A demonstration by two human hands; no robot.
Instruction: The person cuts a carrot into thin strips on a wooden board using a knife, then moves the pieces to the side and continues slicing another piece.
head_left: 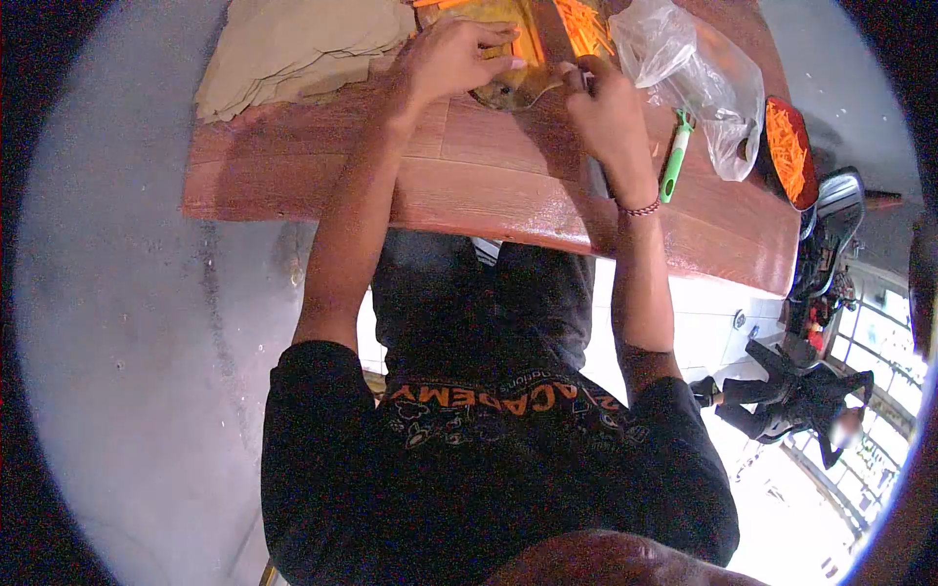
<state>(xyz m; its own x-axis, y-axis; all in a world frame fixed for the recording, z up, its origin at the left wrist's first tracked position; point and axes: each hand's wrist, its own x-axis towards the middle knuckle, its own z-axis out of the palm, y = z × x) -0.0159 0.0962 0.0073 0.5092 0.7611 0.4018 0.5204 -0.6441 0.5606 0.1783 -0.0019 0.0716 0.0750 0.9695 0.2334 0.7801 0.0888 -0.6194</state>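
On the cutting board [503, 95] at the top of the view, my left hand [454, 59] has its fingertips on orange carrot pieces [529, 41], holding them. My right hand [608, 112] is closed round a knife [553, 37], its dark blade pointing away from me beside the carrot. Shredded carrot [584, 27] lies just right of the blade. A green and white peeler [674, 156] rests on the table to the right of my right hand.
Brown layered sheets [303, 54] cover the table's left part. A clear plastic bag [699, 83] lies at the right, beside a container of shredded carrot [785, 151]. The wooden table's edge [469, 223] runs before my body. Another person [791, 396] is farther off at the right.
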